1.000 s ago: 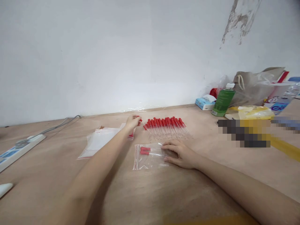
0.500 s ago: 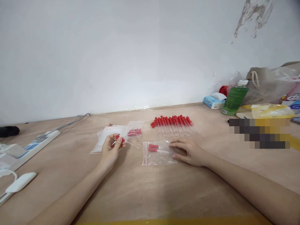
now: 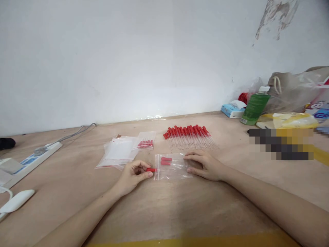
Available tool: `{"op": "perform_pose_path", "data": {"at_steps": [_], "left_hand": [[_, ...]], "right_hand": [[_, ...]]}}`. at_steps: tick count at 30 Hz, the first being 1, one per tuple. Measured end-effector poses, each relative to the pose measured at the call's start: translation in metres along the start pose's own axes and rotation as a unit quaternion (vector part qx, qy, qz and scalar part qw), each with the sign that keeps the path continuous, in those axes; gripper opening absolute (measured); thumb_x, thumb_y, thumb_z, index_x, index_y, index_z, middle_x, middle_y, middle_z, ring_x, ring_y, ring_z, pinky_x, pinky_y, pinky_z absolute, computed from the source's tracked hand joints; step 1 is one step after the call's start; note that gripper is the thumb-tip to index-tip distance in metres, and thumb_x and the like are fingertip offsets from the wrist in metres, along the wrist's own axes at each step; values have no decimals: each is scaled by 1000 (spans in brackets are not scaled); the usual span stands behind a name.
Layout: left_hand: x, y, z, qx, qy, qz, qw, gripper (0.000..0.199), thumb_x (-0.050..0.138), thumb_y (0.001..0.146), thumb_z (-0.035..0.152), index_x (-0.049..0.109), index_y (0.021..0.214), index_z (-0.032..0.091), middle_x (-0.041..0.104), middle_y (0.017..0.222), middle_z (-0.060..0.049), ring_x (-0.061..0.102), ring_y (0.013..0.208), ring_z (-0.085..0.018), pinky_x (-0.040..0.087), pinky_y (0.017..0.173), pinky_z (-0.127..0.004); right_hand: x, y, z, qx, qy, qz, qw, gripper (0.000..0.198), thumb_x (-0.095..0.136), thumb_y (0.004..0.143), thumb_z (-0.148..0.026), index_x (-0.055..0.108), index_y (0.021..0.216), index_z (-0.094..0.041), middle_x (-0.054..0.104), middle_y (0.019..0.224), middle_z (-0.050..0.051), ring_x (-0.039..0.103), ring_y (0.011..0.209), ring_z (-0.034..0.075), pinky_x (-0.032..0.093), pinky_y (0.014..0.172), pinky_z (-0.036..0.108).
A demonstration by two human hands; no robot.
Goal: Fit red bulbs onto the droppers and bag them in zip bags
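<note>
A clear zip bag lies flat on the table with two red-bulbed droppers inside, their bulbs toward the zip end on the left. My left hand pinches the red bulb of another dropper at that zip end. Its tube points right, into or over the bag; which one I cannot tell. At the bag's right end my right hand holds the plastic down, thumb and fingers on its near and far corners. Behind the bag, many droppers lie in a row, red bulbs away from me.
A stack of flat zip bags lies left, beside a bag filled with droppers. A power strip with cables runs along the left. At back right stand a tissue box and a green bottle, near plastic bags.
My left hand has brought its dropper right and nearer, from above the stacked bags to the zip end of the bag. My right hand keeps its place on the bag.
</note>
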State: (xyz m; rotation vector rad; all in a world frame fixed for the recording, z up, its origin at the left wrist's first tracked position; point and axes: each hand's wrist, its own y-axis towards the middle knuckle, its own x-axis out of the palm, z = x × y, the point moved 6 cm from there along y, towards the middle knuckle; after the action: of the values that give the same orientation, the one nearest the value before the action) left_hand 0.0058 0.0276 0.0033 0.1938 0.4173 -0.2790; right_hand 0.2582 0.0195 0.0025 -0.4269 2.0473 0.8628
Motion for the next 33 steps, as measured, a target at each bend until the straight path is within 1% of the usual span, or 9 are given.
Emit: {"op": "perform_pose_path", "data": {"at_steps": [3, 9, 11, 14, 16, 19, 26, 31, 33], "left_hand": [[6, 3, -2, -3, 16, -16, 1000, 22, 69, 65, 30, 60, 77, 14, 62, 70, -2, 55, 61, -11, 44, 58, -23], [22, 15, 3, -45, -28, -73, 996, 26, 69, 65, 30, 58, 82, 13, 63, 77, -4, 58, 69, -12, 45, 67, -25], [25, 17, 8, -27, -21, -65, 997, 27, 70, 63, 31, 56, 79, 13, 60, 71, -1, 55, 63, -10, 44, 60, -22], [31, 16, 10, 12, 37, -56, 998, 23, 68, 65, 31, 55, 73, 14, 52, 60, 4, 45, 51, -6, 34, 48, -17], [36, 13, 9, 35, 82, -58, 994, 20, 65, 68, 32, 54, 69, 14, 48, 56, 5, 39, 48, -6, 29, 45, -17], [38, 10, 10, 65, 103, -66, 990, 21, 66, 68, 32, 53, 67, 15, 43, 56, 6, 36, 49, -6, 28, 45, -17], [38, 3, 32, 171, 137, -140, 965, 9, 61, 75, 25, 68, 74, 20, 44, 81, -2, 46, 78, -13, 40, 66, -24], [43, -1, 39, 231, 165, -201, 938, 23, 50, 83, 20, 67, 95, 30, 52, 92, -4, 48, 87, -15, 41, 79, -31], [44, 0, 41, 237, 168, -199, 936, 27, 49, 84, 19, 63, 104, 31, 56, 97, -5, 50, 91, -16, 41, 83, -34]], "right_hand": [[0, 0, 2, 4, 0, 1, 1000, 41, 53, 78, -43, 55, 114, -22, 53, 114, 9, 49, 104, 21, 39, 90, 38], [1, 0, 2, 4, 4, -10, 1000, 43, 53, 79, -45, 54, 115, -21, 53, 114, 10, 48, 104, 22, 39, 90, 38], [0, -1, 1, 4, 4, -11, 1000, 44, 53, 78, -46, 54, 115, -22, 53, 113, 9, 48, 104, 22, 39, 90, 38], [-1, 0, 0, 1, 6, -14, 1000, 46, 54, 77, -47, 54, 115, -21, 53, 113, 9, 48, 104, 21, 39, 89, 37], [-1, 0, -1, 0, 5, -18, 1000, 48, 55, 76, -49, 54, 115, -21, 53, 113, 10, 48, 104, 22, 39, 89, 37], [-1, -1, -2, 3, -2, -23, 1000, 50, 55, 75, -50, 53, 116, -21, 53, 114, 10, 48, 105, 23, 38, 90, 38], [-1, -1, -2, 13, -4, -16, 1000, 56, 55, 74, -51, 48, 121, -21, 52, 118, 11, 46, 108, 24, 37, 91, 41], [0, -1, -2, 13, 0, -13, 1000, 56, 56, 74, -50, 47, 122, -23, 52, 119, 10, 46, 109, 24, 37, 91, 40], [0, -1, -1, 15, -3, -13, 1000, 55, 55, 75, -50, 47, 122, -22, 52, 119, 10, 46, 109, 24, 37, 91, 40]]}}
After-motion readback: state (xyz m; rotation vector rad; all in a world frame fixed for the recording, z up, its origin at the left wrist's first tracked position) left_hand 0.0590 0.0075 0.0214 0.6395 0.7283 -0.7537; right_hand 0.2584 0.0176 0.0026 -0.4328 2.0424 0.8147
